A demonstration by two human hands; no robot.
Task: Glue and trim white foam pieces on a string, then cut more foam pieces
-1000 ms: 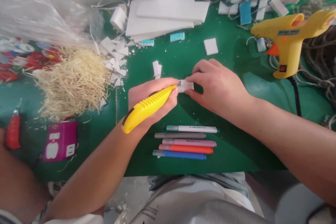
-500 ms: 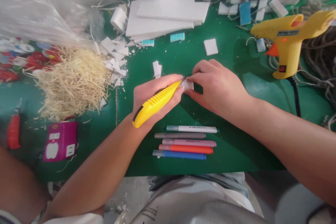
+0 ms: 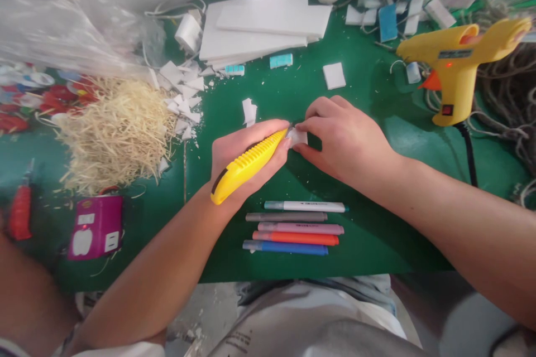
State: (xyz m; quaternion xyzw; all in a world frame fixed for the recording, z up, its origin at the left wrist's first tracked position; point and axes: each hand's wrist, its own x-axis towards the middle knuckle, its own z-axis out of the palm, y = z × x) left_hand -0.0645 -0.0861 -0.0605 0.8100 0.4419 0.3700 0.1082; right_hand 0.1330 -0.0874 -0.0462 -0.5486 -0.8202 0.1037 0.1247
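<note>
My left hand (image 3: 234, 150) is closed around a yellow utility knife (image 3: 251, 164), its blade end pointing up and to the right. The blade tip meets a small white foam piece (image 3: 298, 137). Opposite it, my right hand (image 3: 343, 125) pinches that foam piece between thumb and fingers, which partly cover it. Just beyond my left hand lies a white foam scrap (image 3: 249, 112). A square white foam piece (image 3: 334, 76) rests past my right hand. Several capped markers (image 3: 293, 228) lie side by side nearer my body.
A yellow glue gun (image 3: 454, 67) stands at right, its black cord trailing down. White foam sheets (image 3: 259, 28) are stacked at the back. At left are a straw-like heap (image 3: 119, 134), a purple box (image 3: 95, 227) and a red-handled tool (image 3: 20, 209). Foam scraps (image 3: 184, 95) lie beside the heap.
The view has shifted very slightly. Both hands, the utility knife and the foam piece keep nearly the same position and grip.
</note>
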